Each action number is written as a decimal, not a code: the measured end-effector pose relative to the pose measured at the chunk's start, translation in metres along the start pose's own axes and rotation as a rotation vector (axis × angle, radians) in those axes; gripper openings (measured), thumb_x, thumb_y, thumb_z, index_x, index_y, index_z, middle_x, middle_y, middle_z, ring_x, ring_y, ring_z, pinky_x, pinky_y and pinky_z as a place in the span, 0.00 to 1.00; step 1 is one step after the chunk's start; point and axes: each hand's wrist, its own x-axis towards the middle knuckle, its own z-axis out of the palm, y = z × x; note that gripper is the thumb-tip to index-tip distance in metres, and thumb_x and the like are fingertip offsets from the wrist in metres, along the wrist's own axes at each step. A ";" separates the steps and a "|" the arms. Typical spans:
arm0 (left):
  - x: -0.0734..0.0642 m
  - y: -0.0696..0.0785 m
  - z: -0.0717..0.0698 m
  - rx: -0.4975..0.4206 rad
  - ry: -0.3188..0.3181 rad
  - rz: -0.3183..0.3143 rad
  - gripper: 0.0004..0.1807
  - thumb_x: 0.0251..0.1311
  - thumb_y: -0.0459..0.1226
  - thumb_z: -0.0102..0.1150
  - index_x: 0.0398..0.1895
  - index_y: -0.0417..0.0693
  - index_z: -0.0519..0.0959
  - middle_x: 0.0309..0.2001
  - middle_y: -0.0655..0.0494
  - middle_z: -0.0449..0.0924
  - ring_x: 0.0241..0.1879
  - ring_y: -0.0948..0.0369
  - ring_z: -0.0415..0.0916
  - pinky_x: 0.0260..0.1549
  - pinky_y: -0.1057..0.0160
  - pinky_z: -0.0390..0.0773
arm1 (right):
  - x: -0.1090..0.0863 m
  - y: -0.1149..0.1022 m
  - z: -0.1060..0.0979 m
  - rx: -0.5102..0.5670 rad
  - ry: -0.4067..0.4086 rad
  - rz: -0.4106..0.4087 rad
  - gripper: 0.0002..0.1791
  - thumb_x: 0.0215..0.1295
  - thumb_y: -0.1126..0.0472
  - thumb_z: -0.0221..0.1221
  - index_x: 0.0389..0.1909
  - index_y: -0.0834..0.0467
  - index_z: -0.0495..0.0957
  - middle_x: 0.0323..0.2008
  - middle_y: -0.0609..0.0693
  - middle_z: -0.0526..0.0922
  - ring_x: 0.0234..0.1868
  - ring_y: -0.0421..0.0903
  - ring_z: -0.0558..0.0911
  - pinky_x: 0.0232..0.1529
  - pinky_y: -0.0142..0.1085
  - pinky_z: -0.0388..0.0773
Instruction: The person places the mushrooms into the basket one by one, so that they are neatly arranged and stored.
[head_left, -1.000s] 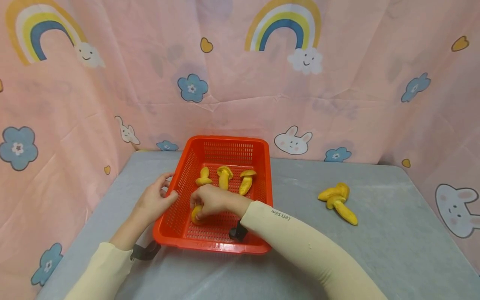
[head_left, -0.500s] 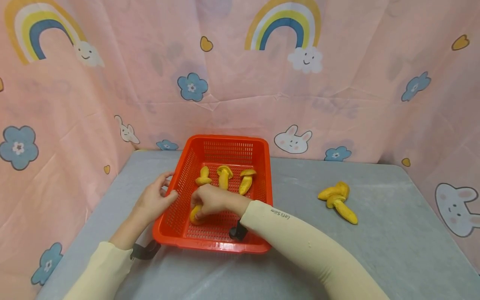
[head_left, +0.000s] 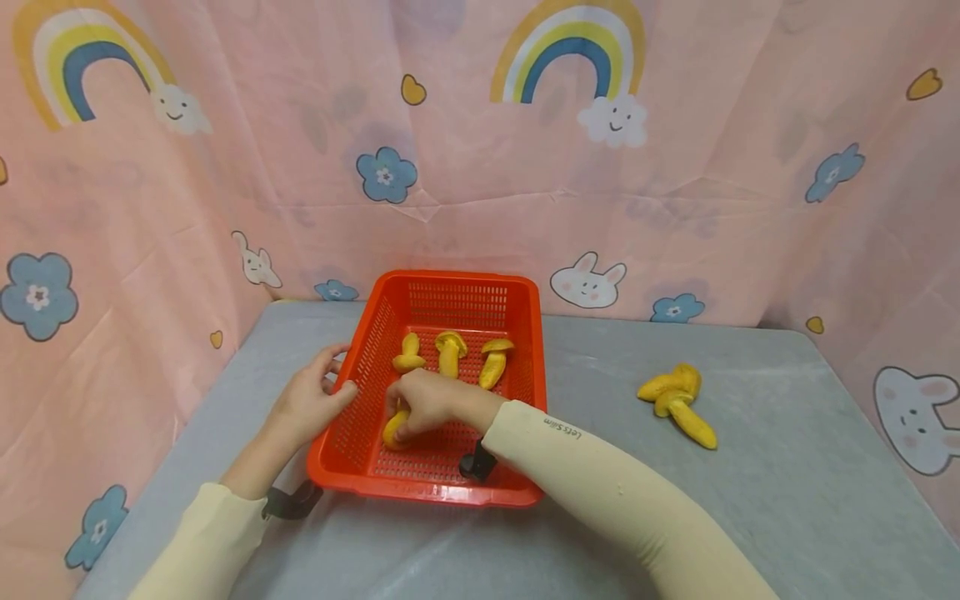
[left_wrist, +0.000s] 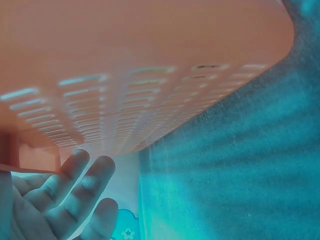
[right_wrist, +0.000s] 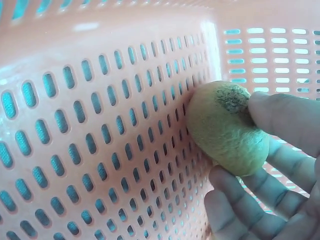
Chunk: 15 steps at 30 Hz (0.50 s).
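My right hand [head_left: 431,402] reaches down inside a red plastic basket [head_left: 423,492], pinching a yellow mushroom [head_left: 395,431] near its left side. In the right wrist view the mushroom's rounded, dark-spotted end [right_wrist: 227,127] lies between thumb and curled fingers, close to the slotted wall [right_wrist: 100,115]. My left hand [head_left: 309,398] holds the basket's left rim, thumb over the top and fingers outside, below the edge [left_wrist: 65,200]. Behind the right hand, three more yellow mushrooms lie on the basket floor: a left one [head_left: 408,354], a middle one [head_left: 450,354] and a right one [head_left: 495,364].
On the grey tabletop [head_left: 780,433] to the right, two yellow mushrooms overlap, one behind [head_left: 671,383] and one in front [head_left: 690,423]. A pink printed curtain [head_left: 480,167] stands at the back and sides. Black straps circle both wrists.
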 end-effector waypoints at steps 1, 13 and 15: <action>0.000 0.000 0.000 0.000 -0.002 -0.002 0.33 0.60 0.39 0.53 0.70 0.48 0.60 0.49 0.43 0.75 0.34 0.56 0.78 0.30 0.59 0.84 | 0.000 0.000 0.000 0.001 -0.003 0.005 0.10 0.52 0.57 0.70 0.35 0.53 0.82 0.27 0.40 0.80 0.27 0.35 0.74 0.30 0.25 0.72; 0.001 -0.001 0.000 0.000 -0.002 -0.008 0.33 0.60 0.39 0.53 0.70 0.48 0.60 0.49 0.44 0.75 0.34 0.56 0.78 0.30 0.60 0.83 | -0.001 -0.002 -0.001 0.024 -0.007 0.028 0.09 0.54 0.57 0.69 0.34 0.54 0.82 0.26 0.41 0.80 0.28 0.35 0.75 0.30 0.25 0.72; 0.002 -0.001 0.000 -0.002 0.000 -0.004 0.33 0.60 0.39 0.53 0.70 0.48 0.60 0.49 0.44 0.75 0.33 0.57 0.78 0.29 0.60 0.83 | -0.001 -0.002 -0.001 0.025 -0.010 0.028 0.09 0.54 0.57 0.69 0.34 0.54 0.82 0.27 0.42 0.81 0.29 0.34 0.76 0.31 0.25 0.73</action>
